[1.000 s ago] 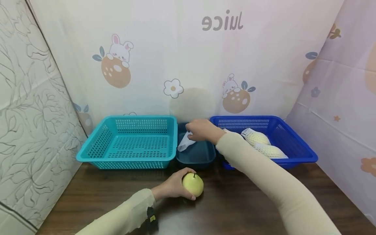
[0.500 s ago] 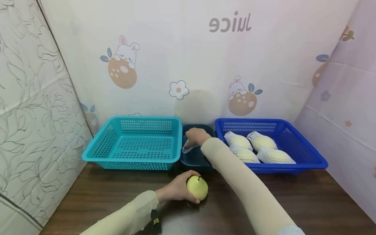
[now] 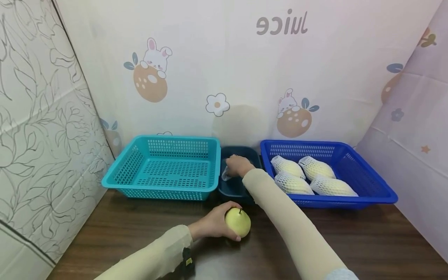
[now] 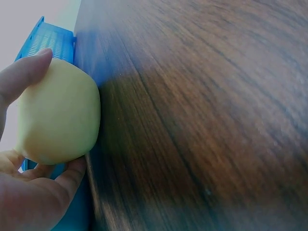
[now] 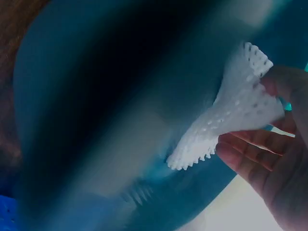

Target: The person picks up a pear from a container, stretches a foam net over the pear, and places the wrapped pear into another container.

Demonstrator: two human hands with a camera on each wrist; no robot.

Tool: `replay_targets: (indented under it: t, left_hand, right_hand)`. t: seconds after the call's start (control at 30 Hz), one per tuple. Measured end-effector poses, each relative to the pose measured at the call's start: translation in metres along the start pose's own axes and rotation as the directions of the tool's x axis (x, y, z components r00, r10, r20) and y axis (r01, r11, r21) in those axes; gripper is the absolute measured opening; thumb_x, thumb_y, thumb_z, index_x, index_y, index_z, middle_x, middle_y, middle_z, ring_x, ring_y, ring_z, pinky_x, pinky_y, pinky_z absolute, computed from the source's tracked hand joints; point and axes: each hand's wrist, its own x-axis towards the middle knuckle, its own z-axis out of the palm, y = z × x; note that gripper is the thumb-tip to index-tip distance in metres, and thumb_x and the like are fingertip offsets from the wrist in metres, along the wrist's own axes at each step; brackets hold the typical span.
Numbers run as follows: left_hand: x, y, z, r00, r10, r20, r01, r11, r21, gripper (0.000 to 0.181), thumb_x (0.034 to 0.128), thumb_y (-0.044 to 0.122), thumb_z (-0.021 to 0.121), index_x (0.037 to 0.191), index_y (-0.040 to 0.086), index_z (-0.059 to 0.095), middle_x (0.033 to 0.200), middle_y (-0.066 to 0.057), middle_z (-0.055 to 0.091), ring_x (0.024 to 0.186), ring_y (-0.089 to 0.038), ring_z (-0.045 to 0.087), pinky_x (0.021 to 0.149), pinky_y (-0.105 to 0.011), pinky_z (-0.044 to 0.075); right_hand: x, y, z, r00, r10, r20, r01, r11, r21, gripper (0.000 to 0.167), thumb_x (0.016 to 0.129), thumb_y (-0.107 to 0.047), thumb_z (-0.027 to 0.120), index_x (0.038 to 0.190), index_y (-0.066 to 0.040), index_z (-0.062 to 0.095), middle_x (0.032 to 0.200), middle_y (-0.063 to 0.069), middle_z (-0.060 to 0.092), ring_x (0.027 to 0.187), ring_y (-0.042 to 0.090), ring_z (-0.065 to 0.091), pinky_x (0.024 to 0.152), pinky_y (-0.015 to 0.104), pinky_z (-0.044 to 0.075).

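My left hand (image 3: 216, 222) grips a yellow-green pear (image 3: 238, 223) on the dark wooden table, thumb on one side and fingers on the other. The left wrist view shows the same pear (image 4: 60, 113) close up, bare and smooth. My right hand (image 3: 239, 165) reaches down into a small dark teal bin (image 3: 232, 191) behind the pear. It holds a white foam fruit net (image 5: 226, 115), which hangs between thumb and fingers inside the bin. In the head view most of the net is hidden under that hand.
A turquoise basket (image 3: 161, 190) with nothing seen in it stands left of the bin. To the right, a blue basket (image 3: 371, 186) holds several pears in white foam nets (image 3: 316, 169). A printed curtain (image 3: 238, 77) hangs close behind.
My right hand has gone lower into the bin with the foam net, and its arm uncovers the netted pears. The left hand keeps its grip on the pear. The head view has shifted slightly.
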Motion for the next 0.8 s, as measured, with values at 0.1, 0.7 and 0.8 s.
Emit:
replay_targets:
  t: [0.1, 0.7, 0.8]
  left_hand:
    - [-0.001, 0.001, 0.000, 1.000, -0.008, -0.002, 0.008, 1.000, -0.008, 0.070, 0.0609, 0.019, 0.089, 0.121, 0.017, 0.053, 0.112, 0.006, 0.055, 0.095, -0.013, 0.052, 0.079, -0.031, 0.045]
    - [0.002, 0.001, 0.001, 1.000, -0.013, -0.007, 0.013, 1.000, 0.012, 0.071, 0.0607, 0.020, 0.089, 0.122, 0.019, 0.053, 0.111, 0.007, 0.056, 0.094, -0.013, 0.053, 0.079, -0.031, 0.045]
    - [0.000, 0.001, 0.002, 1.000, -0.022, -0.011, 0.022, 1.000, 0.012, 0.071, 0.0608, 0.020, 0.089, 0.122, 0.019, 0.054, 0.111, 0.006, 0.056, 0.094, -0.013, 0.053, 0.078, -0.032, 0.045]
  right_hand:
    - [0.000, 0.003, 0.000, 0.999, -0.021, -0.027, 0.021, 1.000, 0.005, 0.014, 0.093, -0.014, 0.061, 0.105, -0.008, 0.064, 0.091, 0.005, 0.061, 0.077, 0.016, 0.055, 0.074, 0.032, 0.051]
    - [-0.026, 0.042, -0.033, 0.954, 0.077, -0.291, -0.003, 0.968, 0.249, 0.010, 0.089, -0.001, 0.059, 0.092, 0.000, 0.069, 0.083, 0.011, 0.066, 0.069, 0.022, 0.058, 0.065, 0.036, 0.051]
    - [-0.034, 0.048, -0.039, 0.954, 0.095, -0.283, 0.006, 0.941, 0.337, 0.013, 0.089, 0.000, 0.057, 0.093, 0.004, 0.069, 0.083, 0.013, 0.066, 0.066, 0.022, 0.059, 0.060, 0.034, 0.051]
